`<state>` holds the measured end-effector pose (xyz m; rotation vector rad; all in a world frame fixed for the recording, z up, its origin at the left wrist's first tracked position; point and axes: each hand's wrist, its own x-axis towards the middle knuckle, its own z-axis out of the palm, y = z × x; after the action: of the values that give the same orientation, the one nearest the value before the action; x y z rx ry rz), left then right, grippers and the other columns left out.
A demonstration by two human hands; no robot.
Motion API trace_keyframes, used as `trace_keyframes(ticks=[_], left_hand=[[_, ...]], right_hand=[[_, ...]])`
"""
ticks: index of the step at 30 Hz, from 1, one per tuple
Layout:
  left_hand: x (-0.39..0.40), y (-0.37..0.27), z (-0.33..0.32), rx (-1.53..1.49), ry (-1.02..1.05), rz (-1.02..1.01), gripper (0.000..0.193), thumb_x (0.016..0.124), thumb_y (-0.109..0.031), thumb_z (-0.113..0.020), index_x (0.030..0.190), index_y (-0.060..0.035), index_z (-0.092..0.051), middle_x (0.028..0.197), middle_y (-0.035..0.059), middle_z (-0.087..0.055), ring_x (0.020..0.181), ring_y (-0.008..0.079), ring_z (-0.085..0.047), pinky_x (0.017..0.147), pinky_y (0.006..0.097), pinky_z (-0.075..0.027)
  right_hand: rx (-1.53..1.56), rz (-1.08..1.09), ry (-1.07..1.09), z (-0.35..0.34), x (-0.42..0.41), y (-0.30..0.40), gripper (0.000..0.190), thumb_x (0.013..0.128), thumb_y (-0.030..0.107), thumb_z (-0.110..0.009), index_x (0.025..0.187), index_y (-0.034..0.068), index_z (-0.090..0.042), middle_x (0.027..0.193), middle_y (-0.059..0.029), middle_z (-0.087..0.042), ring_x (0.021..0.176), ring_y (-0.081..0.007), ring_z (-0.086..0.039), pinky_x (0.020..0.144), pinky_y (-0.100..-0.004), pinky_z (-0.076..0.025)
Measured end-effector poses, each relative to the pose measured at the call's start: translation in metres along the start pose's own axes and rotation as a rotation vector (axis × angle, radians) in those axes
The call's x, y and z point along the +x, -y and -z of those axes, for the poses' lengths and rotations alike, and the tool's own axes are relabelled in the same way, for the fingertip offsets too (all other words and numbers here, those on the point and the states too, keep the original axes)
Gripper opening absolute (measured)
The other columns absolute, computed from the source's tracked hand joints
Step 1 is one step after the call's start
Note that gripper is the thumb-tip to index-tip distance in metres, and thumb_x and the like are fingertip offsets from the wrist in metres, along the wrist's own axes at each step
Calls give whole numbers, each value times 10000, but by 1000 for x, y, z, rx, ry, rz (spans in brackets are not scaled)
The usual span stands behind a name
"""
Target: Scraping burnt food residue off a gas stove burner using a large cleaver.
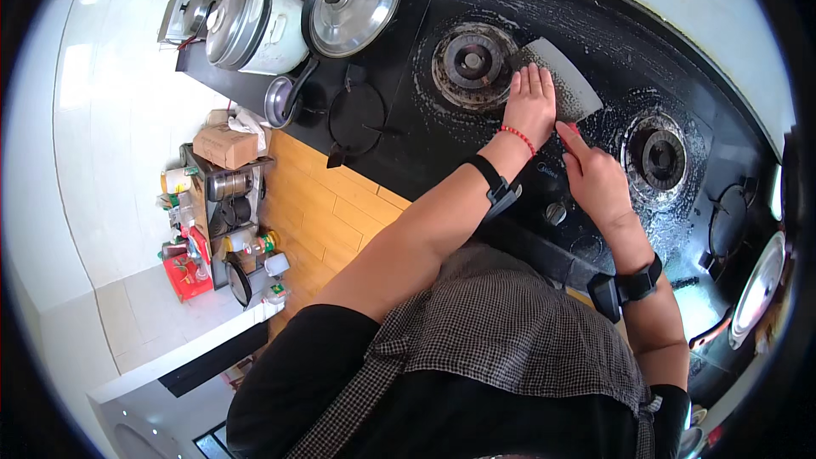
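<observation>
My right hand (599,182) grips the red handle (567,134) of what looks like a wide-bladed cleaver. Its grey blade (564,73), speckled with dark residue, lies nearly flat over the black gas cooktop (440,146). With fingers together and straight, my left hand (532,102) rests on the near side of the blade. The blade's far left corner reaches the rim of the left burner (473,60). To the right of my right hand is the other burner (663,159). Whitish, foamy wet spots surround both burners. Most of the handle is hidden by my fingers.
Left on the counter stand a rice cooker (274,29), a lidded pan (354,6), a small ladle-like pot (279,99) and a black pan support (357,118). Another support (730,220) and a metal lid (758,290) lie right. A crowded shelf (210,204) stands on the floor.
</observation>
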<state>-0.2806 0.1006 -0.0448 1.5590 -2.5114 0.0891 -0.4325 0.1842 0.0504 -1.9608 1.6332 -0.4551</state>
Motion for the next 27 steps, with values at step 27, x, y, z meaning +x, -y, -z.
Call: trace_keyframes(ticks=[27], left_hand=[[-26, 1, -6, 42, 92, 16, 591, 885, -187, -497, 1394, 80, -357, 1430, 297, -398, 1342, 376, -408, 1133, 454, -293]], right_hand=[[-55, -53, 1, -36, -29, 7, 454, 904, 226, -558, 1350, 292, -500, 806, -196, -667, 741, -381, -669, 683, -493, -546]])
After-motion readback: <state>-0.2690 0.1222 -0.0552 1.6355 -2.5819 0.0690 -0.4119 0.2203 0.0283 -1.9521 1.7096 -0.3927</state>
